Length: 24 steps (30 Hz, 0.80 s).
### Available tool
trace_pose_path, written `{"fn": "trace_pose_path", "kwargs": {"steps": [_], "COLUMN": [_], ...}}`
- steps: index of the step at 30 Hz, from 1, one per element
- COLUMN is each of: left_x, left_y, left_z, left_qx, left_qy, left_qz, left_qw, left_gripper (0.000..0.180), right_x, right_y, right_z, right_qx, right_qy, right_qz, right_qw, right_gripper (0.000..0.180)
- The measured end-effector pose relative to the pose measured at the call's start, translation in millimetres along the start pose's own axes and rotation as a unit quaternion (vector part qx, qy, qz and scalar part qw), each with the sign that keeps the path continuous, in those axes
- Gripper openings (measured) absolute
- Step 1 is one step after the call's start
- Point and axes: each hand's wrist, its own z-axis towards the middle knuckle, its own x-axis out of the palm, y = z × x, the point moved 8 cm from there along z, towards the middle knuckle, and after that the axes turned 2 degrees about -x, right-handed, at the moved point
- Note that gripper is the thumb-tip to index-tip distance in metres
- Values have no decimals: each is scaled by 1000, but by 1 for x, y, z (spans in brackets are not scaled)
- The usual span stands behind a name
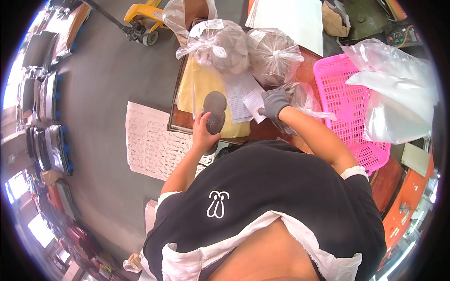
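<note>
My left hand is bare and grips a stack of dark grey oval pieces held over the yellow sheets on the brown table. My right hand wears a grey glove and rests on white paper slips, touching a clear plastic bag beside it. Two tied clear bags filled with grey pieces stand further back on the table.
A pink plastic basket sits right of the table, with large clear plastic bags draped over it. A white cut-out sheet lies on the grey floor at left. A yellow pallet jack stands at the back. Stacked trays line the left edge.
</note>
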Motion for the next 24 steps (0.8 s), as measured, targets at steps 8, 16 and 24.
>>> {"fn": "trace_pose_path", "kwargs": {"steps": [8, 16, 24], "left_x": [-20, 39, 72], "left_y": [9, -43, -33], "left_z": [1, 47, 53], "left_qx": [-50, 95, 152], "left_qy": [-15, 47, 49], "left_qz": [7, 95, 218], "left_qw": [999, 990, 963], "left_gripper": [78, 73, 73], "right_x": [27, -62, -187], "right_y": [52, -10, 41], "right_z": [15, 39, 87], "right_qx": [-166, -61, -115], "right_qy": [57, -189, -371], "right_qz": [173, 426, 155], "right_qw": [969, 883, 908], "right_gripper": [50, 52, 56]}}
